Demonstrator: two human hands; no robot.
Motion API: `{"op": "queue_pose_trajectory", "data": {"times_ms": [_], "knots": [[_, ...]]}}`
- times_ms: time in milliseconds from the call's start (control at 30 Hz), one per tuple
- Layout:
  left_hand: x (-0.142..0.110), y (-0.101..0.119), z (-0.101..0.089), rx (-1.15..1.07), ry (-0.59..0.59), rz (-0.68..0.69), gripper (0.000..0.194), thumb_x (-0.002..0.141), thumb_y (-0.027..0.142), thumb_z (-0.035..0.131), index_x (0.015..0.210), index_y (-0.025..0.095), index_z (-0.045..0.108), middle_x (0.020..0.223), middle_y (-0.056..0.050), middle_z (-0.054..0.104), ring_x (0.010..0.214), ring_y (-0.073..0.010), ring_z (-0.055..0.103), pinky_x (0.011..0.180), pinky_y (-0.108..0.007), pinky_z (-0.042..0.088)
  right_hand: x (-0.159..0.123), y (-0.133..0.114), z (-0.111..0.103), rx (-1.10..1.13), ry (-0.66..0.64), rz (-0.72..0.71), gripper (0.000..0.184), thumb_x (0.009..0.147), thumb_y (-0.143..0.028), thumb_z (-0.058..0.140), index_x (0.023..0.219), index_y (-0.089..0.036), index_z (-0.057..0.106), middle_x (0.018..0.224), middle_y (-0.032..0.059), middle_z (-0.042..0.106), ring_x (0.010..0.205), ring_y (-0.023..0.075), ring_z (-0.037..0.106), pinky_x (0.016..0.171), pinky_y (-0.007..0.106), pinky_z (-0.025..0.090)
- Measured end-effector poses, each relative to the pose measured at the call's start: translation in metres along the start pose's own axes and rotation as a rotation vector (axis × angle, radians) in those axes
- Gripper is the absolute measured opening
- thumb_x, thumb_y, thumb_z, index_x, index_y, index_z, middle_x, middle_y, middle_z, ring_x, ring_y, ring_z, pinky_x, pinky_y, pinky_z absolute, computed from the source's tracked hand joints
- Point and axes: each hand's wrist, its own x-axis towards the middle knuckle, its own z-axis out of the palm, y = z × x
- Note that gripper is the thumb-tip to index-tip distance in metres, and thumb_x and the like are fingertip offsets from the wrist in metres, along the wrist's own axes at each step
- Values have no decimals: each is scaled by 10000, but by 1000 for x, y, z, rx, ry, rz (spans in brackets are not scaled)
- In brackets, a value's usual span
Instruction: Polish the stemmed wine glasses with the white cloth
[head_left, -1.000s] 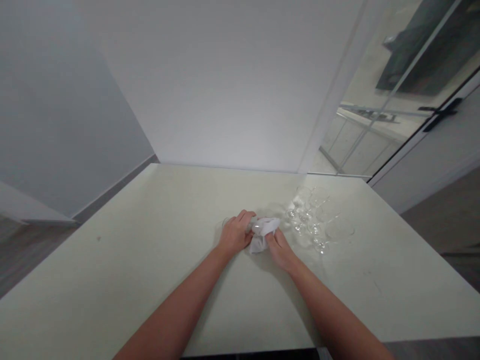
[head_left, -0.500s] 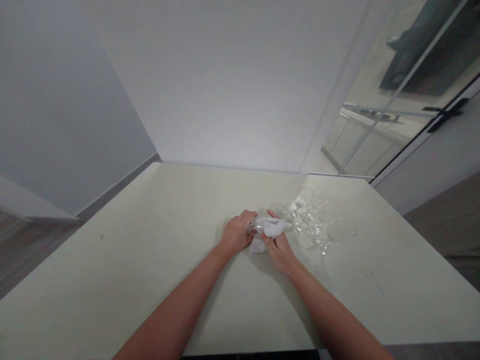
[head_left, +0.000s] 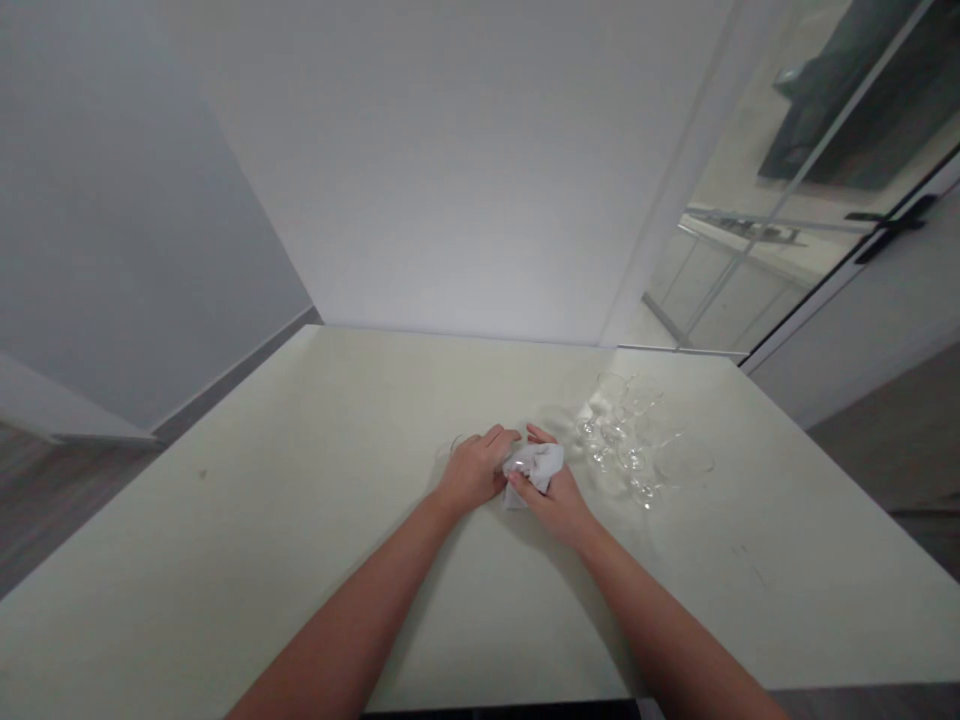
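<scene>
My left hand point(head_left: 472, 472) is closed around a clear stemmed glass point(head_left: 455, 443), whose round rim or foot peeks out to the left of the knuckles. The glass lies sideways between my hands, mostly hidden by fingers. A white cloth point(head_left: 546, 462) is wrapped over its right end, and my right hand point(head_left: 556, 498) grips that cloth with the thumb in front and fingers behind. A corner of cloth hangs below the glass.
Several clear stemmed glasses point(head_left: 634, 455) stand in a cluster on the pale table point(head_left: 247, 520), just right of my right hand. A white wall point(head_left: 465, 200) rises behind the table. To the right is a glass-paned door point(head_left: 727, 260) with a black handle point(head_left: 896, 230).
My right hand has shifted slightly left, closer to my left hand, and the cloth now bunches more tightly around the glass. The standing glasses have not moved.
</scene>
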Motion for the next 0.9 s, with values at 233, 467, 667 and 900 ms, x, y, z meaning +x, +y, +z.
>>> {"op": "queue_pose_trajectory", "data": {"times_ms": [233,467,667,900], "knots": [[0,1,0,8,-3,-25,499,754,178,607,1233,217,472,1142,-66,596,941,-223,615,831,-334,483,0,-6,0,40,10,-3,732,798,-406,686,1419,-197,359,1374,140,474,1270,265,461,1082,447,368],[0,2,-2,5,-17,-15,472,773,180,592,1229,220,477,1159,-74,588,958,-224,619,842,-337,485,-1,3,1,-45,-20,-33,517,872,-478,577,1296,-191,504,1392,130,458,1336,262,390,1167,462,238],[2,1,0,41,18,-50,417,801,172,573,1209,224,505,1108,-64,607,911,-209,633,802,-317,491,0,-8,-4,122,-61,31,559,943,-549,404,1387,-209,436,1310,113,549,1256,231,478,1138,438,300],[2,2,-1,-43,41,-49,469,763,135,582,1216,230,506,1090,-56,614,952,-204,621,807,-290,485,6,-5,3,234,9,39,665,914,-644,327,1389,-199,461,1233,109,604,1154,250,561,1029,422,431]]}}
